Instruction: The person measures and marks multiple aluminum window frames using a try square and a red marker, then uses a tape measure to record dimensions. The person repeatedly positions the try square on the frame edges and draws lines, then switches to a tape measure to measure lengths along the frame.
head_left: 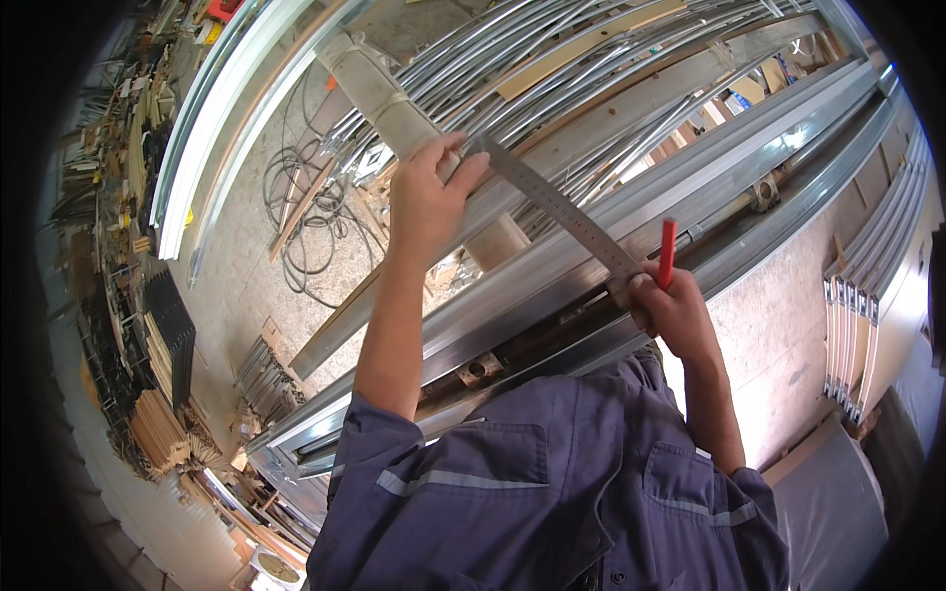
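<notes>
A flat steel ruler (pixel 562 209) with fine graduations slants between my hands, above long metal profiles. My left hand (pixel 432 192) is closed at its far upper end, thumb and fingers pinching there; whether a crosspiece is attached under the fingers is hidden. My right hand (pixel 675 305) grips the near lower end. A red pencil or marker (pixel 668 254) sticks up from the same right hand, held between the fingers. Below the ruler lies a shiny metal profile (pixel 512 307), running from lower left to upper right.
A metal-framed bench (pixel 552 357) stands close against my body. Beyond it lie many thin metal bars (pixel 443 74) and a wooden beam (pixel 680 87). A coiled black cable (pixel 313 219) rests on the floor at left. Stacked profiles (pixel 877 236) stand at right.
</notes>
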### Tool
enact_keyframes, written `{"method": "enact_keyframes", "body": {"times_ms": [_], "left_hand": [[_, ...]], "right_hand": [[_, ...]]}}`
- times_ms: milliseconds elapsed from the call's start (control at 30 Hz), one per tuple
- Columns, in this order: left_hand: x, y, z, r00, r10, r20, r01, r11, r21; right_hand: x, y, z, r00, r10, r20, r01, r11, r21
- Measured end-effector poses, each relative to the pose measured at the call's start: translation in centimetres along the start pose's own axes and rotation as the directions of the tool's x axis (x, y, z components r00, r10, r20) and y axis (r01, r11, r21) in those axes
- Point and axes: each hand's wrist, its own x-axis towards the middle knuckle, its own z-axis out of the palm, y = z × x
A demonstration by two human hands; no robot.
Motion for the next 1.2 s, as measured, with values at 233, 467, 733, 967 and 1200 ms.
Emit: {"method": "enact_keyframes", "body": {"times_ms": [233, 467, 733, 967, 1200], "left_hand": [[-4.1, 3.6, 1.2, 0.786, -0.399, 0.471, 0.594, 0.697, -0.402], [-4.1, 4.0, 4.7, 0.624, -0.235, 0.746, 0.746, 0.463, -0.478], [-3.6, 3.0, 6.3, 0.578, -0.195, 0.792, 0.794, 0.36, -0.491], [-2.0, 4.0, 6.1, 0.515, -0.092, 0.852, 0.78, 0.464, -0.421], [-2.5, 3.4, 6.9, 0.558, -0.1, 0.824, 0.778, 0.409, -0.477]], "right_hand": [[-0.3, 1.8, -0.5, 0.997, 0.078, 0.006, -0.079, 0.986, 0.149], [-0.2, 2.5, 0.5, 0.997, 0.071, -0.009, -0.071, 0.995, 0.069], [0.4, 1.2, 0.8, 0.985, 0.169, -0.018, -0.17, 0.981, -0.097], [0.7, 0.4, 0.8, 0.981, 0.192, -0.012, -0.191, 0.97, -0.15], [0.1, 0.3, 0.7, 0.983, 0.166, -0.085, -0.169, 0.985, -0.034]]}}
